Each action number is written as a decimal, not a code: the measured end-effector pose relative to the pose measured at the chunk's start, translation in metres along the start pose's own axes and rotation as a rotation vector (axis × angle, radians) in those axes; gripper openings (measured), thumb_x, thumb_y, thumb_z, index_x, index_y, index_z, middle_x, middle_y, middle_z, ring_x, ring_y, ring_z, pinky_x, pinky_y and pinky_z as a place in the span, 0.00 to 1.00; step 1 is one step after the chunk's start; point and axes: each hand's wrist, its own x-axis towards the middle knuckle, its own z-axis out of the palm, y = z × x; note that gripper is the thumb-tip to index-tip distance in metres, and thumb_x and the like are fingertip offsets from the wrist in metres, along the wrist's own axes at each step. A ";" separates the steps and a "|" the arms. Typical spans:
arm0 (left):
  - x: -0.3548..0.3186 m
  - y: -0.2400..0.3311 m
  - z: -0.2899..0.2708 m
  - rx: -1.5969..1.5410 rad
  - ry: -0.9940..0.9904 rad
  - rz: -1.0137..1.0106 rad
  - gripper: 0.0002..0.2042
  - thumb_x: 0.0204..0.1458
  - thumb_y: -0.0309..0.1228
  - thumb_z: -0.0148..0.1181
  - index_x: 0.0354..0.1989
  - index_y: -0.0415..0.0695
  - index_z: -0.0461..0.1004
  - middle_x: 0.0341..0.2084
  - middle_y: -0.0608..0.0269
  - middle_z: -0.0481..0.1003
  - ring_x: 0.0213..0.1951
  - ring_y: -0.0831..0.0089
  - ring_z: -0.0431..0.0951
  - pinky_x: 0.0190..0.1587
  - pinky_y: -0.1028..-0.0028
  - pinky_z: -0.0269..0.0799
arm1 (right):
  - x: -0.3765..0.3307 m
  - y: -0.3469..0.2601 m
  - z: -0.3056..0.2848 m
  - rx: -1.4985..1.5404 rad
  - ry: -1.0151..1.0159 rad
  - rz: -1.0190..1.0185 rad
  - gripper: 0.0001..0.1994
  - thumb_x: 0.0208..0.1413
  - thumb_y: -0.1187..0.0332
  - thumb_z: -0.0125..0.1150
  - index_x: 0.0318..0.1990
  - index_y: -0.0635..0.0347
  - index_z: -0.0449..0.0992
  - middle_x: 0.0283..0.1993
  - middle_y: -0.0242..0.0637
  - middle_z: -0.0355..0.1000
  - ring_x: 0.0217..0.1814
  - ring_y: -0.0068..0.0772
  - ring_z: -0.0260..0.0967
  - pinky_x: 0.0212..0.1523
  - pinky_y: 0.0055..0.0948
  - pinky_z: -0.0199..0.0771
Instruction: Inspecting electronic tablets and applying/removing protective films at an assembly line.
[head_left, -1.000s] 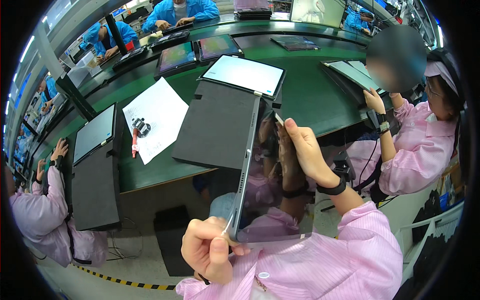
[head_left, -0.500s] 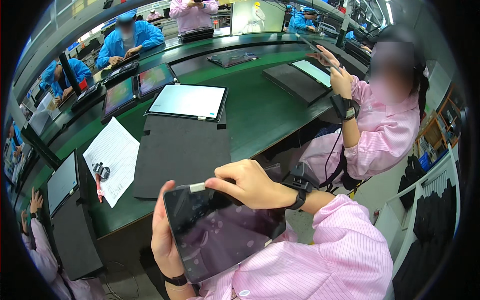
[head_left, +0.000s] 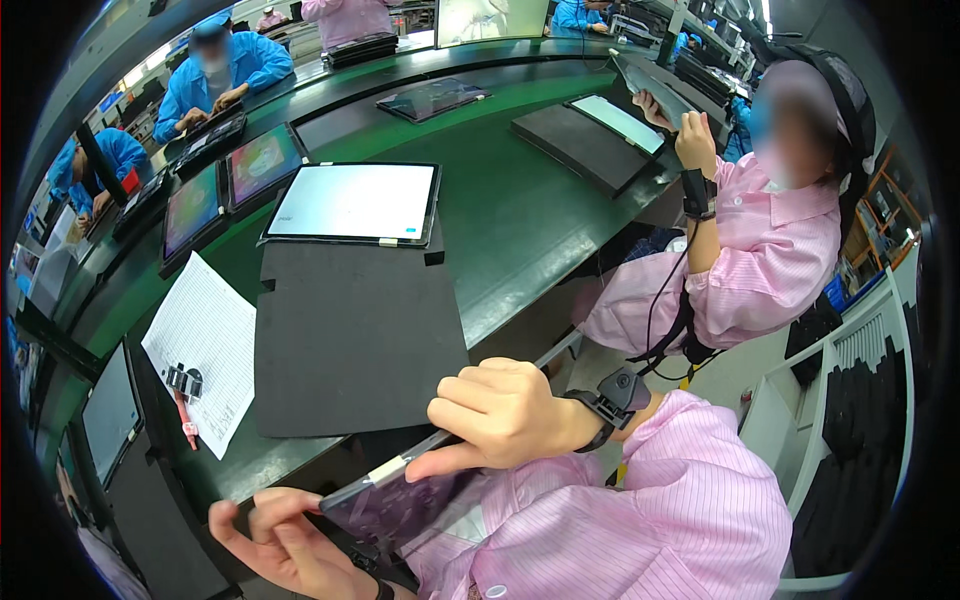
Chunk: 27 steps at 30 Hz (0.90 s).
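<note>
My left hand (head_left: pixel 285 540) cups the lower left corner of the one tablet (head_left: pixel 400 505) I'm holding, fingers curled under it, glass tilted up over my lap. My right hand (head_left: pixel 500 415) clamps its top edge, thumb by a pale tab. Ahead on the green bench (head_left: pixel 520 220): one printed sheet (head_left: pixel 205 340) at left, one black foam mat (head_left: pixel 355 340), one lit white-screen tablet (head_left: pixel 355 203) touching the mat's far edge.

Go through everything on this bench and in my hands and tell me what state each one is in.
Dark glossy tablet: held near-flat, both hands gripping.
Left hand: holding its lower-left edge.
Right hand: closed over its top edge.
White-screened tablet: lit, lying flat.
Black foam mat: flat, bare.
White paper sheet: flat, clip on it.
</note>
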 end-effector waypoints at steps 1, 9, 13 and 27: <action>0.010 0.001 -0.004 0.173 -0.006 -0.042 0.26 0.60 0.38 0.52 0.62 0.40 0.54 0.37 0.57 0.73 0.40 0.74 0.71 0.49 0.77 0.63 | 0.004 0.000 0.000 -0.018 0.002 -0.005 0.25 0.46 0.44 0.64 0.17 0.53 0.62 0.17 0.28 0.52 0.15 0.24 0.54 0.16 0.22 0.53; 0.017 -0.021 -0.025 0.282 0.054 -0.121 0.15 0.48 0.32 0.66 0.37 0.36 0.68 0.30 0.66 0.68 0.33 0.79 0.67 0.38 0.80 0.63 | 0.055 -0.020 0.004 -0.027 0.184 -0.053 0.25 0.39 0.47 0.70 0.14 0.51 0.61 0.15 0.25 0.50 0.14 0.21 0.52 0.15 0.22 0.47; 0.015 -0.025 -0.055 0.262 0.281 0.034 0.27 0.49 0.45 0.67 0.47 0.34 0.66 0.37 0.64 0.70 0.40 0.77 0.72 0.42 0.77 0.73 | 0.060 -0.009 -0.020 0.065 0.221 -0.059 0.16 0.44 0.53 0.68 0.30 0.54 0.74 0.24 0.28 0.66 0.26 0.28 0.66 0.28 0.25 0.63; 0.067 -0.016 -0.091 -0.157 0.353 0.223 0.26 0.64 0.56 0.31 0.18 0.50 0.50 0.16 0.72 0.52 0.20 0.83 0.53 0.24 0.80 0.53 | 0.027 -0.032 0.020 1.595 0.607 0.390 0.06 0.58 0.73 0.53 0.31 0.63 0.73 0.32 0.40 0.69 0.34 0.33 0.68 0.36 0.30 0.73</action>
